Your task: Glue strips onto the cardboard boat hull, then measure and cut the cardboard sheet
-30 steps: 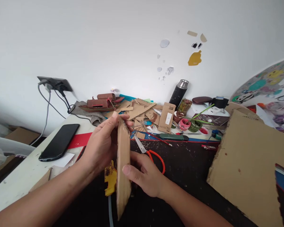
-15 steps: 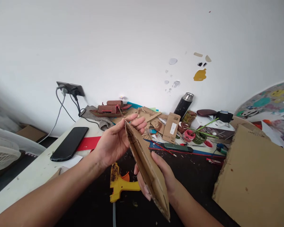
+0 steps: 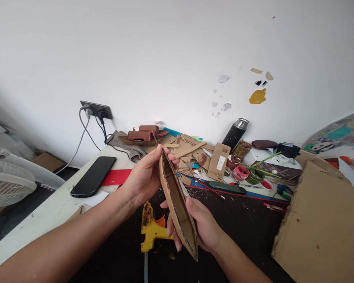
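A small cardboard boat hull (image 3: 177,202), pointed at both ends and hollow inside, is held between my hands above the dark mat. My left hand (image 3: 149,173) pinches its far tip, with the thumb on the near side and fingers behind. Around the lower half, my right hand (image 3: 202,222) is closed, thumb on the right wall and fingers underneath. Below the hull a yellow glue gun (image 3: 149,232) lies on the mat, its right part hidden by the hull and my fingers.
A black phone (image 3: 93,176) lies on the left. Two brown model boats (image 3: 141,136) stand by the wall near cardboard scraps (image 3: 188,147). Behind are a thermos (image 3: 236,131) and paint jars (image 3: 241,173). A large cardboard sheet (image 3: 324,224) is at right, a fan (image 3: 10,181) at left.
The hull has rolled so its hollow inside faces me more. My left fingers have closed around its far tip. The view has shifted slightly left.
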Action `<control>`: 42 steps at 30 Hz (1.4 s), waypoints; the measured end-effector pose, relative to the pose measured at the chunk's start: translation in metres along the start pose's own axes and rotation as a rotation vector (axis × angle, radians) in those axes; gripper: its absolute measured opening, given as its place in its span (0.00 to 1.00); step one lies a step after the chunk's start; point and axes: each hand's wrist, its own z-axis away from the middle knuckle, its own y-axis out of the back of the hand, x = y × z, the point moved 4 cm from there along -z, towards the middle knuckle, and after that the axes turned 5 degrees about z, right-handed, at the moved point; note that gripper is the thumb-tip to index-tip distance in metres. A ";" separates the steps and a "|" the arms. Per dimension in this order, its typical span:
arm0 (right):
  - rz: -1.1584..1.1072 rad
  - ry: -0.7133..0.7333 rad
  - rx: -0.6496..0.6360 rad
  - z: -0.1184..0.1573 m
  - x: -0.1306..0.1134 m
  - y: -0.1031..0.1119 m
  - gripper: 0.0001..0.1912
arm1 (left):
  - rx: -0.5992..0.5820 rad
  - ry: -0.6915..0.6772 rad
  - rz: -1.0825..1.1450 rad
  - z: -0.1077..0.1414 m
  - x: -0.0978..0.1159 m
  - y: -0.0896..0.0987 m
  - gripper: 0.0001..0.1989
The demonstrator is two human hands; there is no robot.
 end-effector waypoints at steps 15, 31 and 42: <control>0.001 0.018 0.130 -0.005 -0.004 0.004 0.38 | 0.023 -0.083 -0.129 -0.004 0.000 0.006 0.10; 0.011 0.007 0.114 -0.004 -0.002 0.002 0.39 | 0.058 -0.055 -0.074 -0.004 0.000 0.007 0.06; 0.006 -0.018 0.116 -0.004 -0.002 -0.001 0.40 | 0.037 -0.067 -0.074 -0.005 0.002 0.010 0.08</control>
